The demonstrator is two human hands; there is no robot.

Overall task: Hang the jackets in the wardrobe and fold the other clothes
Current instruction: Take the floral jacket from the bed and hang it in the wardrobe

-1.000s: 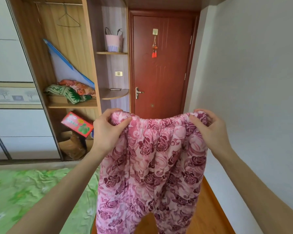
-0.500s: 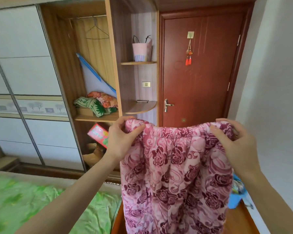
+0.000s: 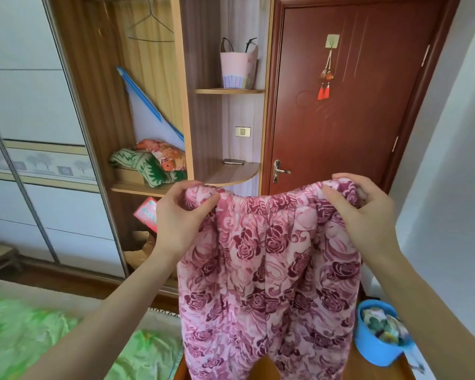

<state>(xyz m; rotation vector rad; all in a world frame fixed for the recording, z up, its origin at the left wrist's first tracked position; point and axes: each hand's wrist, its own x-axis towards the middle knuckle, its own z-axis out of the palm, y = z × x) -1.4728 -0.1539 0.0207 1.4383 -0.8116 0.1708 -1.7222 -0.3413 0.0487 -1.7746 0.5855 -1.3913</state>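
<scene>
Head view has swung rightward since earlier; hands (image 3: 272, 212) grip pink trousers (image 3: 269, 283).

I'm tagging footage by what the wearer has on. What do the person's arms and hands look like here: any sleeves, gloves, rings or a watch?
Both forearms are bare as far as the picture shows; no sleeve reaches into view. The left hand and right hand are ungloved. No watch or bracelet shows at either wrist, and no ring on the fingers that can be seen.
</scene>
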